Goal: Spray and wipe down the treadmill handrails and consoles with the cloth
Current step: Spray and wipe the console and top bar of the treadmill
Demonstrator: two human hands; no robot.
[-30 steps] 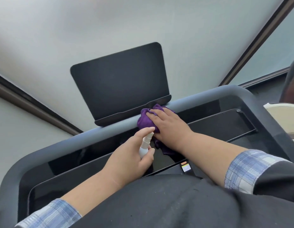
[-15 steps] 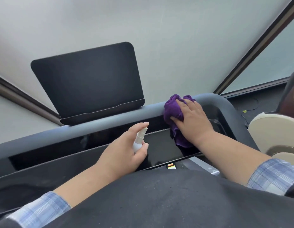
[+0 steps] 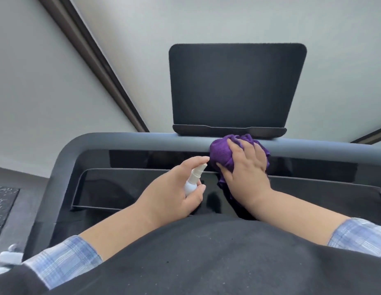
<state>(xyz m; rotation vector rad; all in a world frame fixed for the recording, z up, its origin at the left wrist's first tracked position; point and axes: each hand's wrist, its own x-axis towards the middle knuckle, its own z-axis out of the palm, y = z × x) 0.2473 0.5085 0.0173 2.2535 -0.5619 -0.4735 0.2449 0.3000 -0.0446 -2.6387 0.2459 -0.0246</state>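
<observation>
My right hand [image 3: 247, 167] grips a bunched purple cloth [image 3: 220, 153] and presses it onto the grey front handrail [image 3: 142, 142] of the treadmill, just below the dark tablet holder [image 3: 234, 86]. My left hand [image 3: 174, 192] holds a small white spray bottle [image 3: 192, 180], index finger on its top, nozzle pointing toward the cloth. Both hands hover over the glossy black console panel [image 3: 113, 186]. Part of the cloth hangs down behind my right wrist.
The handrail curves down at the left corner [image 3: 64, 158]. A treadmill belt edge [image 3: 3, 201] shows at far left. A pale wall with a dark brown trim strip [image 3: 89, 60] rises behind. My dark shirt fills the bottom.
My right hand slid the cloth leftward along the handrail, from the right corner back to under the tablet holder. The view swung left. My left hand kept the bottle in the same grip.
</observation>
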